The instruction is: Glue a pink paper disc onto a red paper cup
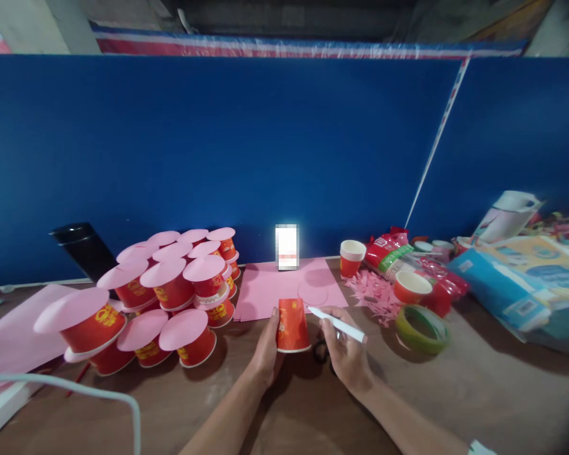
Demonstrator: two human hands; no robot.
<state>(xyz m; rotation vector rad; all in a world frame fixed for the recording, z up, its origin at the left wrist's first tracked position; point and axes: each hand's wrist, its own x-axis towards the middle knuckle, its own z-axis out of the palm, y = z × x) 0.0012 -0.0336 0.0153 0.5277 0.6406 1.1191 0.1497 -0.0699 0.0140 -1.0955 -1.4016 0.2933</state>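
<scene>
My left hand (268, 349) is closed round a red paper cup (293, 325) that stands upside down on the wooden table (478, 385). To the cup's right, my right hand (345, 351) pinches a white pen (337, 324), its tip pointing left toward the cup's upper edge. Just behind the cup lies a pink paper sheet (270, 285) with a cut pink circle (313, 294) on it. A dark pair of scissors (320, 351) lies partly hidden under my right hand.
A heap of red cups with pink paper discs (171, 297) fills the left side. A stack of red cups (351, 257), a single cup (411, 287), pink scraps (374, 292), a green tape roll (423, 328) and bags (526, 278) sit right. A blue wall (265, 151) stands behind.
</scene>
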